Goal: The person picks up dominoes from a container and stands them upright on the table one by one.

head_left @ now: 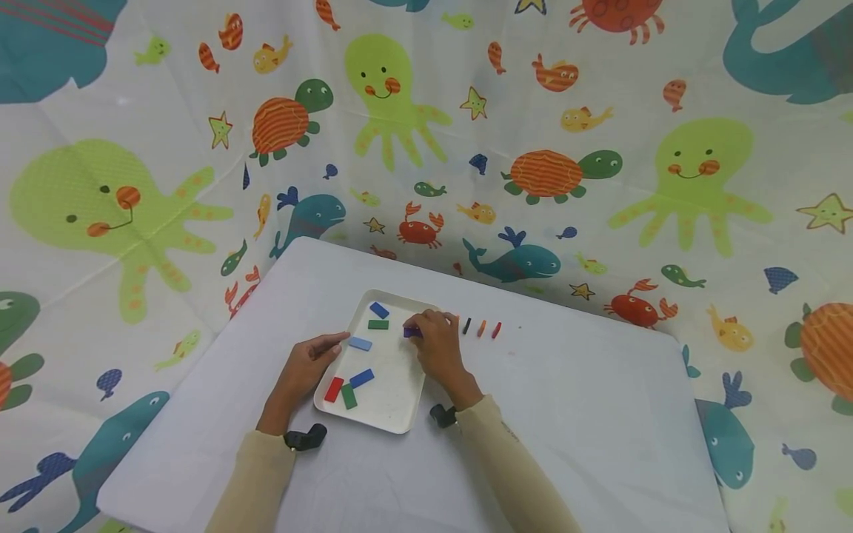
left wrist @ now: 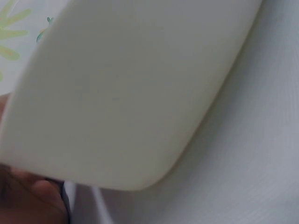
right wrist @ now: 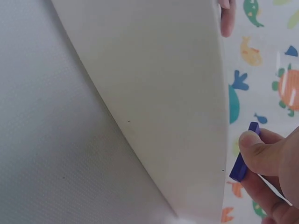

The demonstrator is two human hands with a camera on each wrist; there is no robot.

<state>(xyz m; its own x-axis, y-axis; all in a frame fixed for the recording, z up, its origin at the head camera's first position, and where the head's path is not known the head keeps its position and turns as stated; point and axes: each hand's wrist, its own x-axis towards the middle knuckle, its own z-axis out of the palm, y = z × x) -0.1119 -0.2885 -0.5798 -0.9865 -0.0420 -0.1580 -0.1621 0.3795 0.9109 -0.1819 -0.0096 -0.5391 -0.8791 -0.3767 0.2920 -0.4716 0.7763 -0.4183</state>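
Note:
My right hand pinches a dark purple-blue bar-shaped block between thumb and fingers, over the right side of a cream tray. At the tray's left edge, my left hand holds the rim, some fingers hidden by the tray wall in the left wrist view. Inside the tray, a blue block and a green block lie towards the far end, with a light blue block below them. Nearer me are another blue block, a red block and a second green block.
Right of the tray, small crayon-like sticks lie on the white table: a black stick, an orange stick and a red stick. A sea-animal printed curtain hangs behind the table.

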